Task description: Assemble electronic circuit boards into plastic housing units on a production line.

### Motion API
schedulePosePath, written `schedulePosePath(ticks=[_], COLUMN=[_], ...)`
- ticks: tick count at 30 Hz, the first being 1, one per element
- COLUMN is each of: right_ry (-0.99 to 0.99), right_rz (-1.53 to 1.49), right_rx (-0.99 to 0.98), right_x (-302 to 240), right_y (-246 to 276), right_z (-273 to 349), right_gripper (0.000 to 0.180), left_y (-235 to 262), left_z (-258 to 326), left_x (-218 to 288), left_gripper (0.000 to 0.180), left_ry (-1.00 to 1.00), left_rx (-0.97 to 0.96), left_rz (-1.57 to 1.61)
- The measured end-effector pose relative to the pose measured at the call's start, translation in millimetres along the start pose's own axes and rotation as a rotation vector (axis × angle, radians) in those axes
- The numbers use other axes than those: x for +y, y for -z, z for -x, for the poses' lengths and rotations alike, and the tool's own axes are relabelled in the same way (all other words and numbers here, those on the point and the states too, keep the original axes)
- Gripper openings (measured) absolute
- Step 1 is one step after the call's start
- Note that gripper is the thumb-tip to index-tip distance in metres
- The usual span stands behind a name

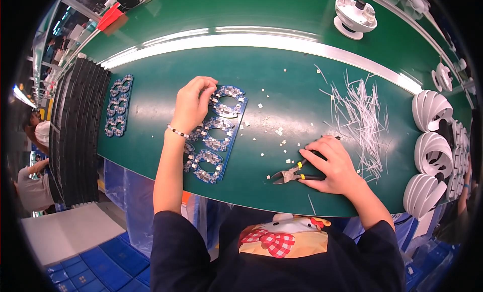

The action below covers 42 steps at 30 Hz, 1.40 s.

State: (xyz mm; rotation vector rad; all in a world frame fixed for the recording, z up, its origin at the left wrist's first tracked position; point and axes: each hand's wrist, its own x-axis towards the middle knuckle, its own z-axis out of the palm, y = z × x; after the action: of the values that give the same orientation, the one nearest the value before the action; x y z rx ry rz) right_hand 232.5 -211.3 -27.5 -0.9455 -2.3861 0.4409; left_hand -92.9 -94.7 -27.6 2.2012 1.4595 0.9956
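Note:
A blue panel of ring-shaped circuit boards point(229, 112) lies on the green table in front of me. At its far left corner is my left hand point(193, 103), with fingers curled and their tips pressed together. Whatever sits between those tips is hidden. My right hand point(332, 163) is wrapped round the dark handles of a pair of diagonal cutters point(287, 176), which rest low over the table right of the panel. The jaws point left, toward the boards, and look slightly apart. Several tiny cream-coloured pieces point(260, 105) are scattered between the panel and the cutters.
A loose heap of thin white strips point(366, 126) lies beyond my right hand. White curved housings point(433, 153) line the right edge. At the left stand a second blue board panel point(117, 105) and a tall stack of black trays point(78, 133). A white device point(355, 17) sits at the back.

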Motion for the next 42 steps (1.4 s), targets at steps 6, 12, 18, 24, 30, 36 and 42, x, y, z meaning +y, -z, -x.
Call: schedulePosePath(ticks=[6, 12, 18, 24, 30, 36, 42], right_ry=[-0.008, -0.021, -0.019, -0.031, -0.039, -0.034, -0.042], right_rz=[0.002, 0.000, 0.000, -0.004, -0.017, -0.019, -0.011], right_rx=[-0.011, -0.015, -0.021, -0.027, -0.017, -0.035, -0.037], right_x=[-2, 1, -1, 0, 2, -1, 1], right_y=[1, 0, 1, 0, 0, 3, 0], right_z=[0, 1, 0, 1, 4, 3, 4], right_gripper=[0.054, 0.054, 0.055, 0.055, 0.057, 0.057, 0.058], left_y=[-1, -8, -6, -5, -5, -10, -12], left_z=[3, 4, 6, 1, -10, -7, -7], left_x=[-1, -4, -11, 16, 10, 0, 1], left_gripper=[0.019, 0.014, 0.009, 0.006, 0.010, 0.008, 0.008], left_ry=[-0.080, 0.003, 0.144, -0.184, -0.077, -0.065, -0.174], left_rx=[0.033, 0.104, 0.196, 0.122, -0.144, -0.009, 0.019], left_rz=[-0.164, -0.260, -0.071, -0.151, -0.161, -0.139, -0.199])
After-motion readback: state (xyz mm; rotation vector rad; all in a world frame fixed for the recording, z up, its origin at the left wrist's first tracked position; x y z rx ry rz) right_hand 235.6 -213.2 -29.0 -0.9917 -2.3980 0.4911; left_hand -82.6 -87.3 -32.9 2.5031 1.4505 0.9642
